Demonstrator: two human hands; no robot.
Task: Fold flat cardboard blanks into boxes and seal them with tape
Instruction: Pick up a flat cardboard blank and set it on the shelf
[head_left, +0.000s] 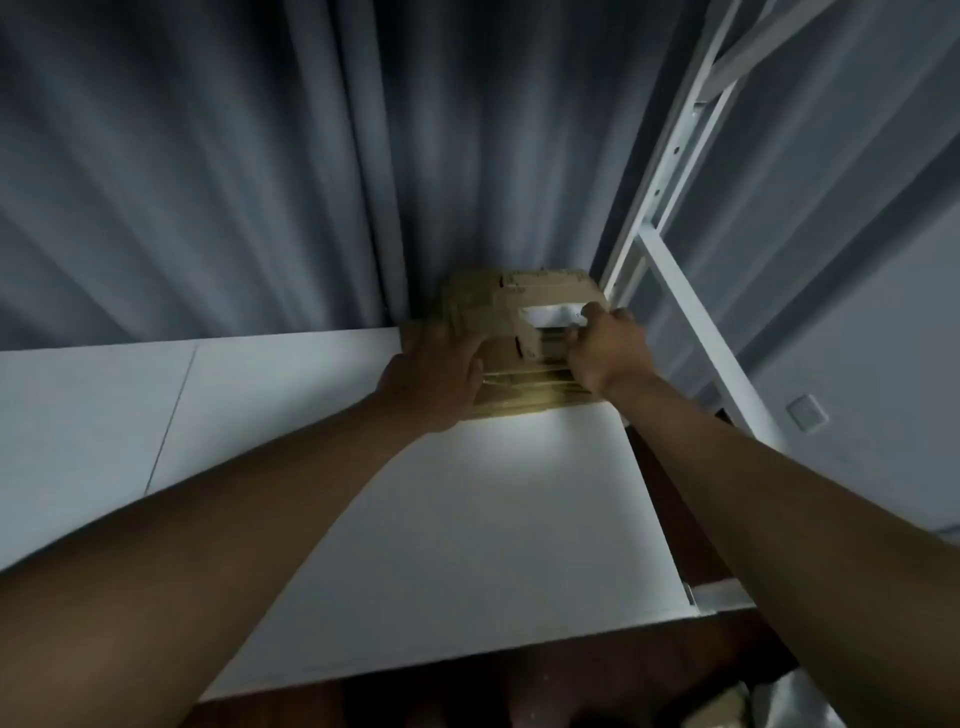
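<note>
Both arms reach forward from the bottom of the frame to a stack of cardboard blanks (524, 332), which lies at the centre of the frame, on the far right corner of a white counter (467, 519). The stack is brown and somewhat blurred; several flat layers show at its near edge, and a white label (550, 314) sits on the top piece.

The left hand (441, 379) lies on the left near part of the stack, palm down; its fingers spread over the cardboard and look mostly straight, so its grip is wide and it presses rather than pinches. The right hand (608, 353) is at the right side of the stack, just beside the label; its fingers are curled round the edge of the top cardboard, so its grip is narrow and holds the cardboard.

Behind the stack, a grey curtain (234, 171) fills the upper left and the middle of the frame. At the upper right a white metal frame (670, 171) with small holes goes up diagonally, near the right edge of the stack. A white wall switch (808, 413) shows at the right
</note>
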